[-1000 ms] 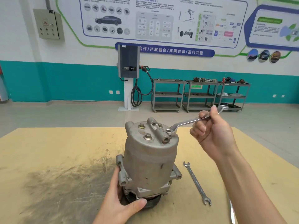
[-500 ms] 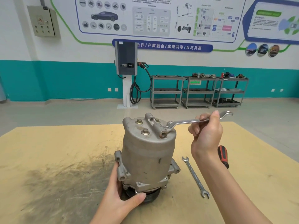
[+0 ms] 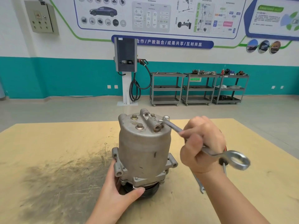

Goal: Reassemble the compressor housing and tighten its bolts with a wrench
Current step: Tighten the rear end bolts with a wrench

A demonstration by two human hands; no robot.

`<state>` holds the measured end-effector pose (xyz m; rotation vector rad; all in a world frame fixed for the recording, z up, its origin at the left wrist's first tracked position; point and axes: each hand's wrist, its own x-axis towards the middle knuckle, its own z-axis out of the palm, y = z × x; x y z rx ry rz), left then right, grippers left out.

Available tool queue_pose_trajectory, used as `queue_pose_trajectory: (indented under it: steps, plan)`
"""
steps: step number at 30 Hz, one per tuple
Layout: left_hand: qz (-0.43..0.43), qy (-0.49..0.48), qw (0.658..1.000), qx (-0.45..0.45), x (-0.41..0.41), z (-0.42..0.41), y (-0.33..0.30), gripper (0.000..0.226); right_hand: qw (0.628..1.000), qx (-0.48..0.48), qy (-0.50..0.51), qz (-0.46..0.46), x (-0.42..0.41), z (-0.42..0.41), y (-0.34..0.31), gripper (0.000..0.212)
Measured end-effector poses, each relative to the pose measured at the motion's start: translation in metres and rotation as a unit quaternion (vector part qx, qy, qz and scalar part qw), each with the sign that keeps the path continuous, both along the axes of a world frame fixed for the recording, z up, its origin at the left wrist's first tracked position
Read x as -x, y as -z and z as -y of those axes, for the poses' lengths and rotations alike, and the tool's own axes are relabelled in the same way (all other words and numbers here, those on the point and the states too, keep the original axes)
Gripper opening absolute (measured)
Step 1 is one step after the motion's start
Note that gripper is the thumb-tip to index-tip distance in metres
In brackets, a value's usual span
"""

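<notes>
White-and-teal wall, wall posters, grey floor, three metal carts

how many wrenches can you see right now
2. One wrench is gripped in the right hand, its far end at the compressor top. A second wrench lies on the table, mostly hidden behind the right wrist.

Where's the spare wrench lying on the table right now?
In the head view, the flat silver open-end wrench lies on the tan wooden table, right of the grey metal compressor housing, mostly hidden beneath the right hand.
</notes>
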<state>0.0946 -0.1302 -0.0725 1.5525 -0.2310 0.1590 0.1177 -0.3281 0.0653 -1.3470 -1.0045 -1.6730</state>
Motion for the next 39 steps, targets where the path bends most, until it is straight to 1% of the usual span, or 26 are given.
queue_pose_trajectory:
  steps: [2,4,5,7,9,14,18,20,23,27,30,34,37,39]
  plan:
    - [0.001,0.001,1.000,0.002,0.000,0.000,-0.001,0.096,0.995,0.058,0.075,0.034,0.008,-0.001,-0.005,0.036]
    - [0.001,0.003,1.000,0.002,0.000,0.000,-0.002,0.103,0.986,0.091,0.127,0.055,0.014,-0.003,-0.011,0.036]
    - [0.001,0.005,1.000,0.002,0.000,0.000,-0.002,0.110,0.982,0.103,0.144,0.064,0.017,-0.004,-0.013,0.038]
    - [0.002,0.012,1.000,-0.003,-0.001,-0.002,0.000,0.126,0.978,0.118,0.160,0.068,0.020,-0.006,-0.015,0.050]
    - [0.002,0.017,1.000,-0.008,-0.001,-0.003,0.001,0.131,0.977,0.126,0.165,0.056,0.022,-0.010,-0.015,0.058]
    - [0.008,0.022,1.000,-0.005,-0.001,-0.004,0.002,0.123,0.974,0.128,0.185,0.037,0.023,-0.013,-0.015,0.055]
    - [0.001,0.019,1.000,0.003,-0.001,-0.005,0.002,0.126,0.972,0.129,0.193,0.023,0.023,-0.015,-0.016,0.055]
    - [0.000,0.021,1.000,0.001,0.000,-0.005,0.001,0.125,0.970,0.132,0.201,0.028,0.024,-0.014,-0.017,0.055]
    - [0.002,0.024,1.000,0.003,0.000,-0.004,0.001,0.115,0.963,0.126,0.234,0.047,0.027,-0.016,-0.019,0.054]
    - [-0.007,0.022,1.000,0.009,0.000,-0.004,0.001,0.120,0.957,0.107,0.266,0.052,0.029,-0.022,-0.021,0.055]
    - [-0.006,0.022,1.000,0.006,0.000,-0.005,0.001,0.116,0.954,0.110,0.272,0.061,0.030,-0.021,-0.022,0.054]
    - [-0.013,0.016,1.000,0.003,0.001,-0.005,0.000,0.120,0.952,0.120,0.275,0.058,0.032,-0.021,-0.025,0.053]
    - [-0.017,0.009,1.000,0.000,0.001,-0.004,-0.001,0.110,0.955,0.141,0.260,0.036,0.033,-0.019,-0.028,0.052]
    - [-0.018,-0.007,1.000,-0.011,0.001,-0.004,0.001,0.098,0.954,0.151,0.257,0.042,0.035,-0.018,-0.029,0.051]
